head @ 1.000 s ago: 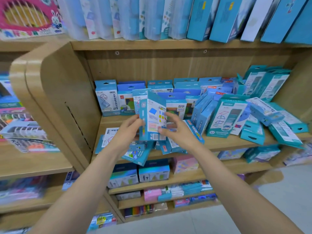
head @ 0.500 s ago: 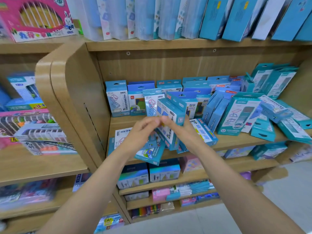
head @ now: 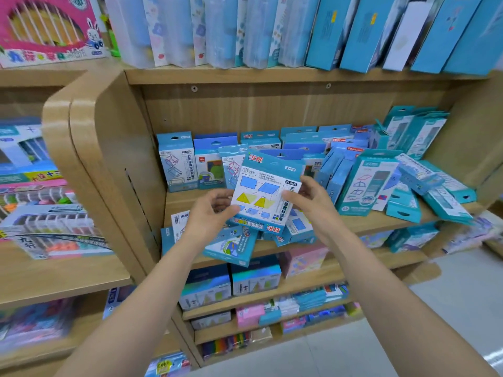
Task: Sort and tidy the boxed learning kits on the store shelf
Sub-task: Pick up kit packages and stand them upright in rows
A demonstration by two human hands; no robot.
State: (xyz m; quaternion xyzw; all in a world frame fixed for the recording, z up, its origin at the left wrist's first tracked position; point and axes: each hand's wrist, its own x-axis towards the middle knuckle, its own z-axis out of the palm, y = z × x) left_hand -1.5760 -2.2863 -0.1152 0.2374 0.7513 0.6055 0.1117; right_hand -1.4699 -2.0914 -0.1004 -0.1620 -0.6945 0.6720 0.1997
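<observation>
Hands (head: 261,213) grip blue kit box (head: 268,190) before shelf (head: 353,223).

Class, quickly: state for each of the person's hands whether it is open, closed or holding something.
Left hand: holds the blue-and-white cardboard kit box by its lower left edge.
Right hand: holds the same box's right edge.

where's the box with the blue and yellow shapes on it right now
Head view, centre: the blue cardboard box with blue and yellow shapes is held between left hand and right hand, in front of the upright blue boxes on the wooden shelf.
</observation>
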